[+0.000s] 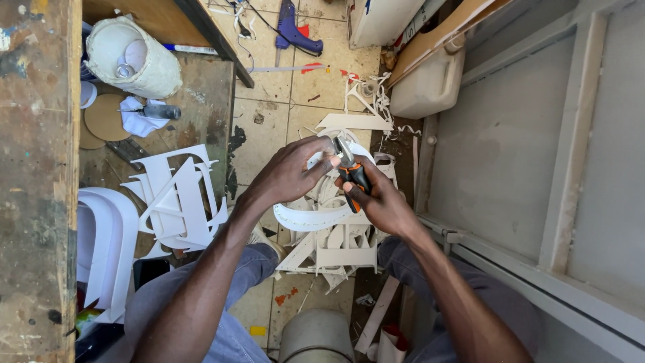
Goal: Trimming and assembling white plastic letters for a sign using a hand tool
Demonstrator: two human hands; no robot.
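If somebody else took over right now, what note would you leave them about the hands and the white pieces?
Right hand: shut on orange-handled pliers, tip up at the other hand's fingers.
Left hand: pinching something small at the pliers' tip; too hidden to tell what.
Curved white strip: just under the hands, above a pile of white cut-outs on the floor.
More white cut shapes: on the low shelf, left.
Done or left: cannot tell.

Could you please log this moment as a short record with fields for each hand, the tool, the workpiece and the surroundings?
Left hand: fingertips pinch a small piece at the tool's tip
Right hand: wrapped around the pliers
Pliers: orange and black handles, metal head pointing up
Workpiece: curved white strip under the hands
Below: pile of white cut-outs on tiled floor
Left shelf: white cut-out shapes
Floor: blue glue gun
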